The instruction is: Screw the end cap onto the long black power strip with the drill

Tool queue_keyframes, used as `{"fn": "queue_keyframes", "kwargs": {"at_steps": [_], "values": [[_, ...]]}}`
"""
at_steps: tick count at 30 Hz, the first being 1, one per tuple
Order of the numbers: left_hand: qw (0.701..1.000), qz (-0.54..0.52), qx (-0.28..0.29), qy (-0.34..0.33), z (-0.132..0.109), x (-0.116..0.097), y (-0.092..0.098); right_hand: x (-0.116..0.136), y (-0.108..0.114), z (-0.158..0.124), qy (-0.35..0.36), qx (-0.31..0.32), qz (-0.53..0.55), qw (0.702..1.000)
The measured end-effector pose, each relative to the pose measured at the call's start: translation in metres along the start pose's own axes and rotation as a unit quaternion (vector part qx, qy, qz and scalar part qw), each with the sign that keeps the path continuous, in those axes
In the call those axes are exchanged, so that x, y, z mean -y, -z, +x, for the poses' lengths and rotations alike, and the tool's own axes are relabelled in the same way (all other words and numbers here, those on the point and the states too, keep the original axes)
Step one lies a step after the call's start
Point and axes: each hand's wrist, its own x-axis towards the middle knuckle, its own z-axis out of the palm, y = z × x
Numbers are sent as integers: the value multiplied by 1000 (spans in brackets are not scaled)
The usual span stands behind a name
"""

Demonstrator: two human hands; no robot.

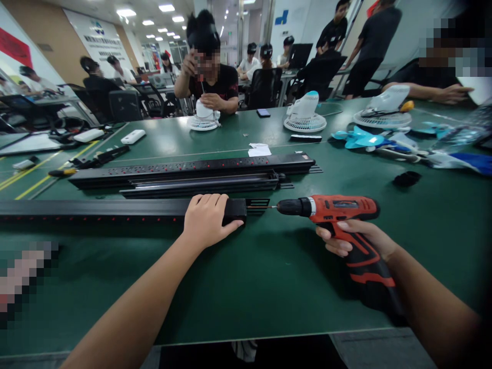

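Observation:
A long black power strip [96,209] lies across the green table [238,292] in front of me. My left hand [205,221] is closed over its right end, pressing it down. My right hand [355,241] grips the handle of a red and black cordless drill [338,215]. The drill lies level, and its bit points left at the ribbed right end of the strip, touching or nearly touching it.
Two more black power strips [200,166] lie just behind. Small white desk fans [305,114] and blue fan blades [359,138] sit farther back and right. A person across the table works on a fan [203,117]. A black cap [406,179] lies to the right.

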Motion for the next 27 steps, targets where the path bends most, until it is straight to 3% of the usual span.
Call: {"fn": "queue_keyframes", "kwargs": {"at_steps": [27], "values": [[1000, 6, -8, -5, 0, 0, 1, 1, -1, 0, -3, -2, 20, 1000]]}}
